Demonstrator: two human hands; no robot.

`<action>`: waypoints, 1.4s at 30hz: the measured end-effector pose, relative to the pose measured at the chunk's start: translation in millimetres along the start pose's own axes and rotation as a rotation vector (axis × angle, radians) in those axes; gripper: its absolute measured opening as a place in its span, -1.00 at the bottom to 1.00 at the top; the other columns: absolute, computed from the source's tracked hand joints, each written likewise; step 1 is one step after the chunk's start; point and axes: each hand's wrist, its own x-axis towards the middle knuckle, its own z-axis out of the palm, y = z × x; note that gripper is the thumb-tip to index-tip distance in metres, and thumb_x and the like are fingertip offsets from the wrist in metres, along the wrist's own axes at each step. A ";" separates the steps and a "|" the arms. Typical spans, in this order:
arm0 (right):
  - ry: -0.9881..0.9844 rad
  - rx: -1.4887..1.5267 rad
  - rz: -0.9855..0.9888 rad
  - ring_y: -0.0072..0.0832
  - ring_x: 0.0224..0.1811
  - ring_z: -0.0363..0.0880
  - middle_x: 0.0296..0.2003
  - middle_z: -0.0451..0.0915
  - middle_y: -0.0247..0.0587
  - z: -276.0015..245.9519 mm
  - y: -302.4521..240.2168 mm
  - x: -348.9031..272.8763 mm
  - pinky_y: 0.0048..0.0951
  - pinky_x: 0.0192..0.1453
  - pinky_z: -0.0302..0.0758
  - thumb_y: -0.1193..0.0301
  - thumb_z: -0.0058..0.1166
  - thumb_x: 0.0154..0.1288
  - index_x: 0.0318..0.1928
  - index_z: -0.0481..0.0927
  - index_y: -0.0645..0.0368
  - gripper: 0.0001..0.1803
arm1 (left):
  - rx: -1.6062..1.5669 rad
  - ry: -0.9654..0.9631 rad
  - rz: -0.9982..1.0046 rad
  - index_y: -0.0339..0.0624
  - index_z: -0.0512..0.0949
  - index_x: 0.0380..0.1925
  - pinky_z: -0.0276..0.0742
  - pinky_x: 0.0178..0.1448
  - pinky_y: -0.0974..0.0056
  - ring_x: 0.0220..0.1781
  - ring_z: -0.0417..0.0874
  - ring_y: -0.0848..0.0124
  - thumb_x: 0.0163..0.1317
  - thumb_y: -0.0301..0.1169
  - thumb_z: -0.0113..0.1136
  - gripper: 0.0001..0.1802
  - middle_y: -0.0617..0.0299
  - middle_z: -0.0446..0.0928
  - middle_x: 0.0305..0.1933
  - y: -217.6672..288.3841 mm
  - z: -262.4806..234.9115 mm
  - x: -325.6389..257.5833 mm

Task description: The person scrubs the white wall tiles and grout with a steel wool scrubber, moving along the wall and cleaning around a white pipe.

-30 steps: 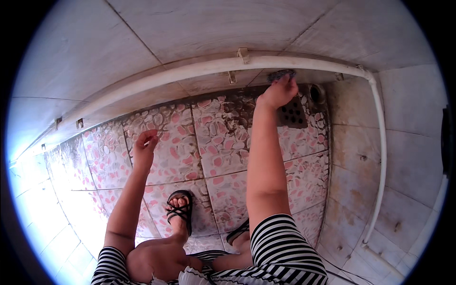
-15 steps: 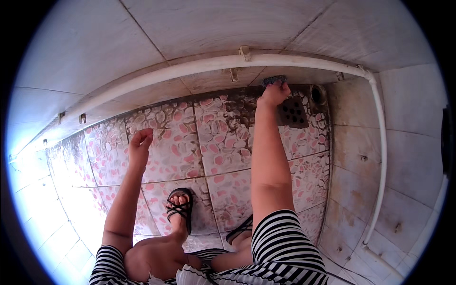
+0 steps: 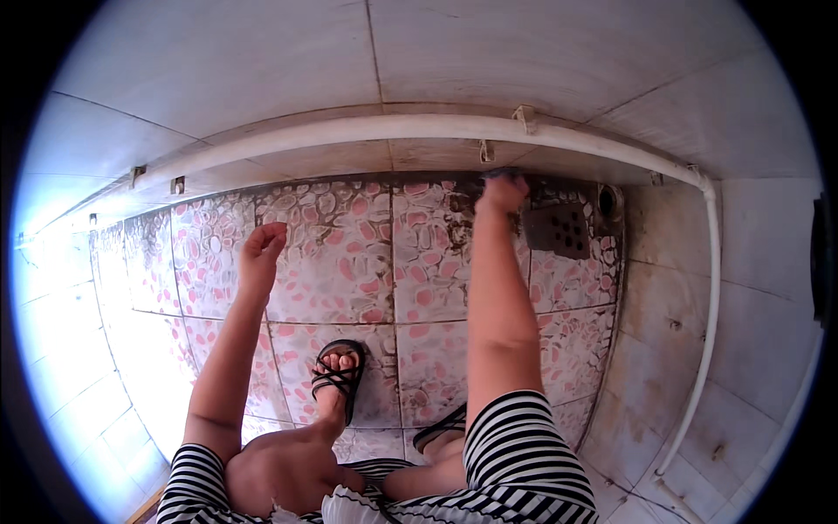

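My right hand (image 3: 503,194) is closed on a dark scouring pad (image 3: 501,173), pressing it against the foot of the far wall, just under the white pipe. Motion blurs this hand, and it hides most of the pad. Close by on the right is a dark drain cover (image 3: 559,230) with round holes, set in the dirty floor. My left hand (image 3: 263,249) hovers over the pink-and-white patterned floor tiles (image 3: 336,279), its fingers curled in and nothing visible in them.
A white pipe (image 3: 375,129) runs along the far wall on brackets and bends down the right wall (image 3: 668,288). A round pipe opening (image 3: 609,203) sits in the far right corner. My sandalled foot (image 3: 339,375) stands on the tiles between my arms.
The view has shifted, so the wall and pipe sit lower in it. My right hand has moved left along the wall's foot, away from the drain cover. The left stays curled.
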 end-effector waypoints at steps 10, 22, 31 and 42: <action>-0.852 0.516 0.638 -0.30 -0.44 0.55 -0.38 0.45 -0.04 49.5 -80.5 -189.6 -0.43 -0.41 0.60 0.63 0.10 0.10 -0.25 0.28 0.34 -0.73 | -0.028 -0.030 0.049 -0.24 0.49 -0.12 0.38 -0.04 0.44 -0.15 0.50 0.55 0.20 -0.43 0.11 -0.75 0.31 0.55 -0.21 -7.8 11.9 17.1; -0.704 0.779 0.124 -0.41 -0.38 0.59 -0.34 0.51 -0.12 -0.9 -224.0 -198.8 -0.49 -0.31 0.61 0.59 0.09 0.15 -0.28 0.32 0.32 -0.80 | -0.421 -0.028 0.226 -0.35 0.48 -0.26 0.48 -0.26 0.44 -0.30 0.58 0.54 0.26 -0.33 0.04 -0.75 0.25 0.57 -0.30 118.9 81.6 35.2; -0.668 0.657 0.238 -0.52 -0.40 0.52 -0.36 0.49 -0.16 7.1 -143.0 -194.6 -0.50 -0.33 0.56 0.59 0.09 0.16 -0.30 0.28 0.26 -0.78 | -0.350 0.033 -0.065 -0.37 0.54 -0.45 0.44 -0.48 0.47 -0.55 0.50 0.58 0.22 -0.38 0.08 -0.77 0.24 0.55 -0.54 31.1 101.7 73.0; -0.660 0.594 0.198 -0.62 -0.46 0.45 -0.43 0.49 -0.24 15.5 -103.4 -157.7 -0.58 -0.39 0.45 0.58 0.12 0.15 -0.32 0.33 0.27 -0.79 | -0.467 -0.004 -0.067 -0.43 0.54 -0.50 0.54 -0.39 0.43 -0.49 0.58 0.51 0.19 -0.46 0.05 -0.79 0.22 0.57 -0.55 56.3 133.1 63.4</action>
